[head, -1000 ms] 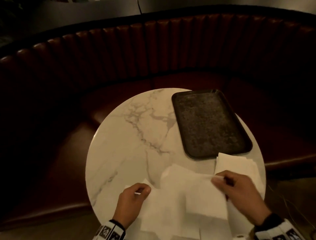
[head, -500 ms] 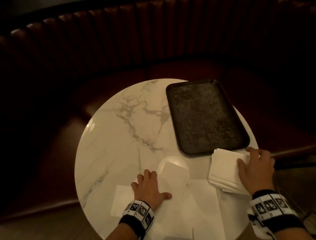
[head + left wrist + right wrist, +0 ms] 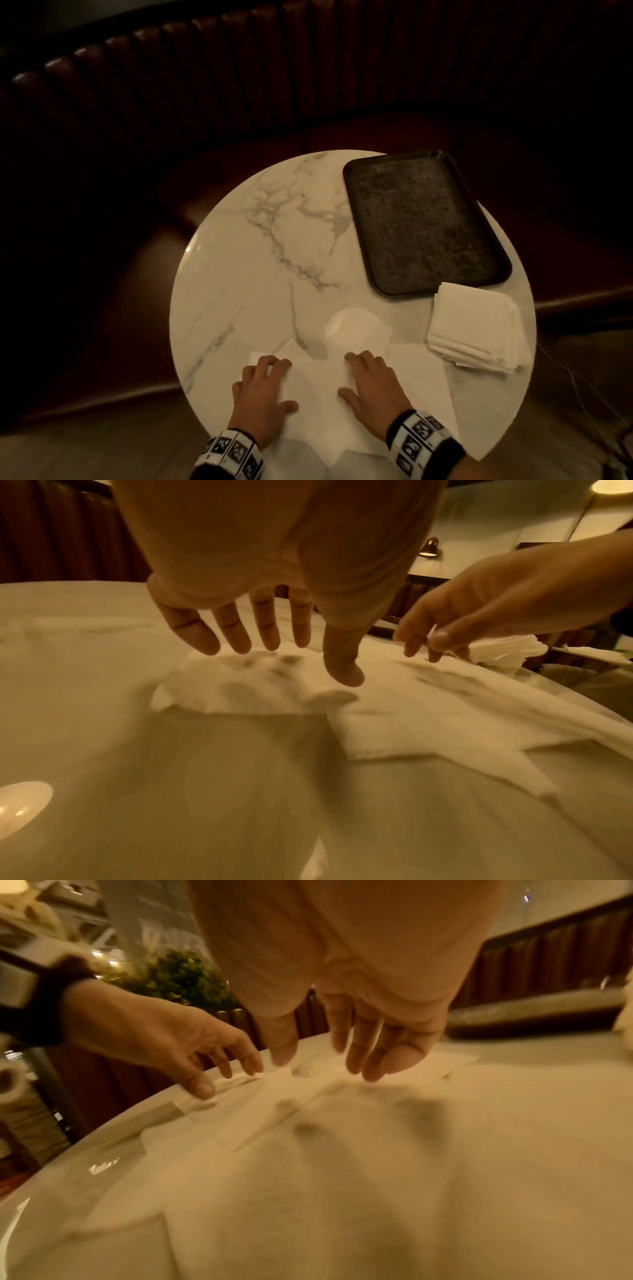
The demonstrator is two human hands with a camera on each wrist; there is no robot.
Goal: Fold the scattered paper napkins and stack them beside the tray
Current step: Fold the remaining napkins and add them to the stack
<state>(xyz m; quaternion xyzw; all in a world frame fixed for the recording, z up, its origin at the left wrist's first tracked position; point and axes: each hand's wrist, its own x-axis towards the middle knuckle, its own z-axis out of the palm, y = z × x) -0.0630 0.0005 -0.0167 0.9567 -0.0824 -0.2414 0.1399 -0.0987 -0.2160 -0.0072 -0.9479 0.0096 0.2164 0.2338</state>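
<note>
Now: both my hands over loose napkins (image 3: 318, 387) at near edge of round marble desk (image 3: 239, 274). My left hand (image 3: 262, 394) palm down, fingers (image 3: 236, 634) spread and straight, tips on small napkin at left. My right hand (image 3: 371, 383) palm down, fingers (image 3: 373, 1053) straight, slightly apart, over larger unfolded sheets; contact unclear in blur. Folded stack (image 3: 476, 329) sits right of my right hand, touching near corner of dark tray (image 3: 424, 226). Tray at far right of desk.
</note>
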